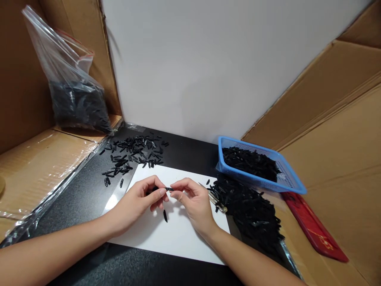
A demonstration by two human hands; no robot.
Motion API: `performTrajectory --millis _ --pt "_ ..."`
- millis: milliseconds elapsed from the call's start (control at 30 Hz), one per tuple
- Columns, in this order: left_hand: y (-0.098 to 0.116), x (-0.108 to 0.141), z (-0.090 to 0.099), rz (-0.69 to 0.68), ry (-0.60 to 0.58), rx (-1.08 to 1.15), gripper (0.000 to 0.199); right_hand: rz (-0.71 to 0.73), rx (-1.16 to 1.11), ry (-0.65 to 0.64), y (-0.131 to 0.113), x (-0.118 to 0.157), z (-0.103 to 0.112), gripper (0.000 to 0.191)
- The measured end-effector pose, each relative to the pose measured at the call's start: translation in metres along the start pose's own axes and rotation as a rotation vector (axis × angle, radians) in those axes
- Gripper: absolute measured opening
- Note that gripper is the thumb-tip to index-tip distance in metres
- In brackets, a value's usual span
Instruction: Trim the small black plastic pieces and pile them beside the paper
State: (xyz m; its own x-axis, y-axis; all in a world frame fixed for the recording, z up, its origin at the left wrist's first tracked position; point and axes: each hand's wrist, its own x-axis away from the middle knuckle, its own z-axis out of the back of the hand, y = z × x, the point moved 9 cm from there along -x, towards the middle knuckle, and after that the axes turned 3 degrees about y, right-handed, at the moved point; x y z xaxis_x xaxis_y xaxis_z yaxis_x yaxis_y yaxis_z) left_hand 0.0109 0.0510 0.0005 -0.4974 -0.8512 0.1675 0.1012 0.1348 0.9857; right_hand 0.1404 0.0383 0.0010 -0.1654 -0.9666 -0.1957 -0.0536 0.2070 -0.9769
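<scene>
Over a white sheet (143, 234), a small, thin black piece (169, 189) is pinched between my two hands. My left hand (135, 204) grips its left end between thumb and forefinger, with something dark partly hidden behind those fingers. The thumb and fingertips of my right hand (196, 202) close on the right end. One more slim black piece (165, 215) shows just below my left fingers. Partly covered by the dark heap, a shiny metal tool (219, 204) lies right of my right hand; its kind cannot be made out.
Loose black pieces (139, 147) are scattered at the back left. On the right, a large heap of them (253, 210) lies before a blue basket (293, 176) holding more. A clear zip bag (79, 103) of dark pieces leans at left; a red flat object (315, 226) lies far right.
</scene>
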Motion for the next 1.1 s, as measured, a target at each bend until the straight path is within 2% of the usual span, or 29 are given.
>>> performTrajectory --millis 200,467,633,767,900,1100 --pt "-0.005 0.001 -0.003 0.026 -0.022 0.041 0.021 -0.064 -0.038 -0.007 0.006 0.001 -0.001 0.007" --pt "-0.01 0.003 -0.007 0.116 -0.041 0.214 0.02 -0.142 -0.112 -0.014 0.012 0.002 -0.004 0.007" --pt "-0.012 0.004 -0.004 0.146 0.022 0.299 0.007 -0.115 -0.114 -0.004 0.009 0.002 -0.004 0.003" --pt "-0.015 0.002 0.004 0.15 0.087 0.286 0.014 -0.083 -0.068 0.021 0.007 0.001 0.0 0.004" --pt "-0.017 0.001 0.007 0.143 0.092 0.297 0.02 -0.054 -0.037 0.017 0.005 0.001 0.0 0.004" --pt "-0.022 -0.001 0.013 0.149 0.12 0.31 0.019 -0.005 -0.017 0.002 0.002 0.0 0.0 0.006"
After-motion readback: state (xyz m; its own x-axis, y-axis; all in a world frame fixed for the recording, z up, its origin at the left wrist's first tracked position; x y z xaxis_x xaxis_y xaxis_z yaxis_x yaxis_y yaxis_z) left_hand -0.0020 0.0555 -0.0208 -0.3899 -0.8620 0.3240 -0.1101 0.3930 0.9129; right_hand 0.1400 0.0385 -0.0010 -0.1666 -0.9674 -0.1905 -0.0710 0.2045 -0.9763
